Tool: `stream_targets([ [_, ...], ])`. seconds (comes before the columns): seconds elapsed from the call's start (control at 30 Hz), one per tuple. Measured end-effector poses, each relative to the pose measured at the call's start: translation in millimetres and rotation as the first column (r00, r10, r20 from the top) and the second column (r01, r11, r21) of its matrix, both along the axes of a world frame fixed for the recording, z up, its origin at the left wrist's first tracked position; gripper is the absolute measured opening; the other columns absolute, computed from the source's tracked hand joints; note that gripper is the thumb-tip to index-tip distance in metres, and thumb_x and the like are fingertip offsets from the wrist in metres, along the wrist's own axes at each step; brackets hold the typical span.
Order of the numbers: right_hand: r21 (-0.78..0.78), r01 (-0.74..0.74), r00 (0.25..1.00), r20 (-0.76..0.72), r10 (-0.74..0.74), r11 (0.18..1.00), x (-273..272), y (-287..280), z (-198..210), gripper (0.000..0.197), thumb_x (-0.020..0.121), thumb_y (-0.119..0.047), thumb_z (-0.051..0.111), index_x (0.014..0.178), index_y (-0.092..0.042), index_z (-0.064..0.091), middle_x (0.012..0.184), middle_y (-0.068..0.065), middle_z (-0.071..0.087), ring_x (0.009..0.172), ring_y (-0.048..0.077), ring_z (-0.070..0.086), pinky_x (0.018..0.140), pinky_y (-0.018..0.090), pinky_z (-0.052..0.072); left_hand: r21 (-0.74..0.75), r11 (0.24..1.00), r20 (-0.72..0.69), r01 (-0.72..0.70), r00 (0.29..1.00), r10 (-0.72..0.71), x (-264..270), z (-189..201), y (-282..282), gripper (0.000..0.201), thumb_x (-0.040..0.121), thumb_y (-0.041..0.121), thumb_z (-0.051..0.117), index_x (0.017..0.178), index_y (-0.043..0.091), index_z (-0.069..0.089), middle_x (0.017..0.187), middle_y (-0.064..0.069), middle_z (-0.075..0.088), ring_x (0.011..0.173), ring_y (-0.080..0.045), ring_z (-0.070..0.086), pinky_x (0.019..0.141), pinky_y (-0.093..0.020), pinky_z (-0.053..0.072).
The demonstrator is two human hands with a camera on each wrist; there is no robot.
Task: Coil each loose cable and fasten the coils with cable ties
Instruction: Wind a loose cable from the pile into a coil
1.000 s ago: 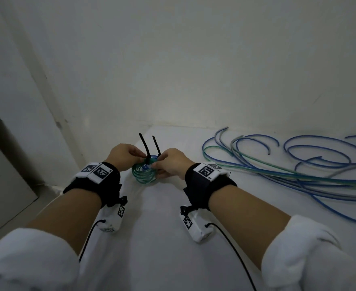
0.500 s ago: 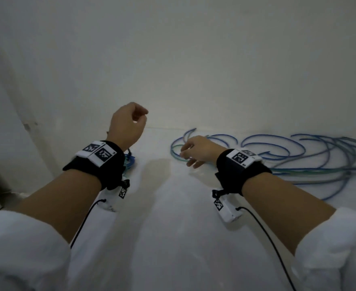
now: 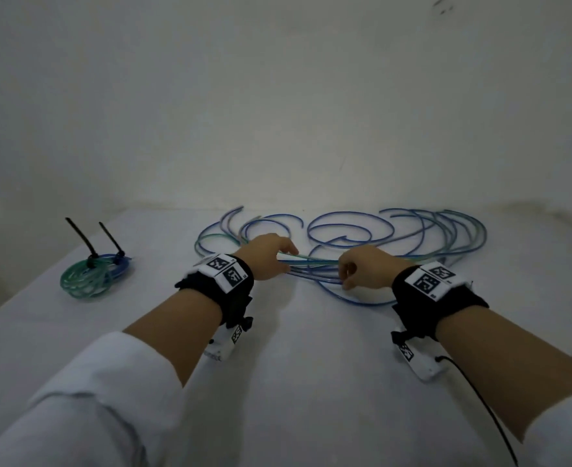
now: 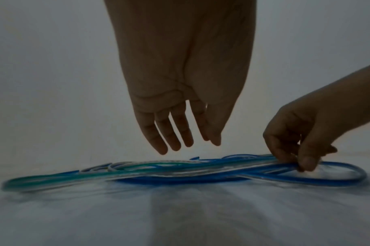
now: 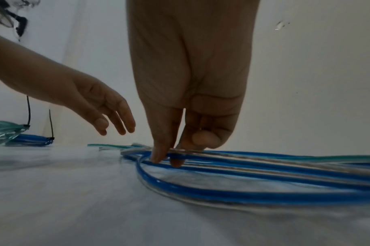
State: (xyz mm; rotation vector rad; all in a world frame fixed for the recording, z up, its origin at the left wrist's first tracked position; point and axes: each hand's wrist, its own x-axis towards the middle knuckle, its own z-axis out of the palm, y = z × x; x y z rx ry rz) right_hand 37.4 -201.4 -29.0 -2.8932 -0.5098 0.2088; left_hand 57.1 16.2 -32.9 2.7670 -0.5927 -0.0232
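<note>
A white table (image 3: 311, 382) fills the lower part of the view, set against a plain pale wall (image 3: 278, 96). Two bare forearms in rolled white sleeves (image 3: 86, 399) reach forward over it, each with a black wrist strap (image 3: 224, 291) carrying square black-and-white markers.

Across the far middle and right of the table lies a wide tangle of loose cables (image 3: 395, 237), blue, green and clear, in long overlapping curves. They gather into a bundle of near-parallel strands that runs between the two hands.

The right hand (image 3: 365, 267) sits at the near edge of the tangle with fingers curled downward. In the right wrist view its fingertips (image 5: 156, 158) reach down among the blue and clear strands and touch them, with the thumb tucked behind; it appears to pinch the strands, though the exact grip is hard to make out.

The left hand (image 3: 267, 256) hovers just above the same bundle, to the left of the right hand. In the left wrist view its fingers (image 4: 175, 133) hang straight and relaxed, slightly apart, holding nothing and not touching the cables.

Well apart, on the far left of the table, rest two finished coils touching each other: a green coil (image 3: 86, 278) and a smaller blue coil (image 3: 119, 262) behind it. Each is bound by a black cable tie (image 3: 91, 251) whose long tail sticks up.
</note>
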Motion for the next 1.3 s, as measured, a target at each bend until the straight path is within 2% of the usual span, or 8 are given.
stream_targets([
  [0.4, 0.525, 0.128, 0.940, 0.206, -0.272, 0.842, 12.5, -32.2, 5.2, 0.011, 0.096, -0.013, 0.048, 0.098, -0.004, 0.056, 0.089, 0.008, 0.057, 0.079, 0.022, 0.049, 0.065, 0.028, 0.035, 0.015, 0.994, 0.141, -0.107, 0.985, 0.104, 10.7, -6.6, 7.2, 0.020, 0.087, 0.027, 0.061, 0.106, 0.021, 0.061, 0.111, -0.005, 0.057, 0.109, -0.024, 0.049, 0.089, -0.035, 0.042],
  [0.6, 0.202, 0.030, 0.825, 0.548, -0.138, 0.979, 11.8, -19.7, 4.9, 0.035, 0.091, -0.030, 0.058, 0.122, -0.013, 0.057, 0.107, 0.013, 0.057, 0.103, 0.032, 0.050, 0.081, 0.038, 0.043, -0.199, 0.980, 0.167, 0.025, 0.986, 0.009, 1.0, 3.5, -5.0, 0.005, 0.093, 0.011, 0.046, 0.090, 0.015, 0.047, 0.080, -0.004, 0.063, 0.076, -0.024, 0.057, 0.075, -0.038, 0.046],
  [0.7, 0.317, 0.010, 0.742, 0.633, -0.220, 0.948, 14.5, -19.9, 9.2, 0.027, 0.097, -0.024, 0.047, 0.101, -0.004, 0.064, 0.090, 0.016, 0.061, 0.086, 0.034, 0.056, 0.069, 0.036, 0.040, -0.325, 0.944, 0.163, 0.047, 0.987, 0.007, -2.7, 8.6, -2.8, 0.010, 0.093, 0.009, 0.046, 0.096, 0.009, 0.055, 0.079, -0.004, 0.061, 0.072, -0.020, 0.054, 0.072, -0.034, 0.045],
  [0.87, 0.447, 0.256, 0.679, 0.548, -0.489, 0.857, 15.5, -42.2, 17.2, 0.032, 0.099, -0.020, 0.041, 0.092, 0.003, 0.062, 0.087, 0.022, 0.065, 0.083, 0.035, 0.058, 0.066, 0.036, 0.038, -0.150, 0.988, 0.065, -0.021, 0.997, 0.031, -2.3, 9.0, 22.9, 0.020, 0.095, 0.011, 0.044, 0.091, 0.007, 0.063, 0.079, -0.002, 0.062, 0.073, -0.014, 0.057, 0.070, -0.022, 0.042],
  [0.93, 0.240, 0.344, 0.676, 0.608, -0.417, 0.908, 12.6, -39.2, 19.8, 0.028, 0.097, -0.022, 0.044, 0.111, 0.000, 0.056, 0.103, 0.021, 0.061, 0.098, 0.035, 0.054, 0.075, 0.037, 0.038, -0.181, 0.983, 0.085, -0.039, 0.995, 0.055, -3.1, 10.9, 26.1, 0.024, 0.095, 0.011, 0.041, 0.088, 0.009, 0.064, 0.068, 0.003, 0.056, 0.062, -0.007, 0.051, 0.057, -0.013, 0.038],
  [1.07, 0.048, 0.219, 0.614, 0.769, -0.176, 0.974, 9.9, -15.3, 15.8, 0.072, 0.079, -0.020, 0.070, 0.142, -0.015, 0.036, 0.135, 0.015, 0.047, 0.116, 0.036, 0.037, 0.090, 0.046, 0.028, -0.259, 0.966, 0.131, 0.012, 0.991, 0.023, -6.4, 20.9, 14.1, 0.027, 0.096, 0.013, 0.041, 0.087, 0.010, 0.066, 0.062, 0.005, 0.049, 0.057, -0.006, 0.044, 0.053, -0.013, 0.035],
  [1.17, -0.026, 0.080, 0.529, 0.849, -0.020, 0.996, 16.3, -1.2, 8.9, 0.053, 0.072, -0.022, 0.075, 0.123, -0.020, 0.058, 0.116, 0.011, 0.061, 0.112, 0.036, 0.050, 0.092, 0.045, 0.021, -0.322, 0.944, 0.172, 0.067, 0.985, -0.011, -9.5, 29.1, 4.0, 0.027, 0.097, 0.018, 0.043, 0.087, 0.014, 0.067, 0.062, 0.005, 0.048, 0.056, -0.007, 0.044, 0.055, -0.013, 0.035],
  [1.3, 0.172, -0.018, 0.524, 0.840, -0.137, 0.985, 16.1, 8.6, 12.5, 0.017, 0.075, 0.000, 0.070, 0.085, -0.014, 0.065, 0.074, 0.006, 0.059, 0.066, 0.029, 0.058, 0.073, 0.036, 0.035, -0.430, 0.897, 0.149, 0.100, 0.988, -0.039, -8.9, 31.1, 3.0, 0.024, 0.097, 0.019, 0.044, 0.092, 0.013, 0.066, 0.061, 0.004, 0.045, 0.049, -0.002, 0.042, 0.052, -0.012, 0.035],
])
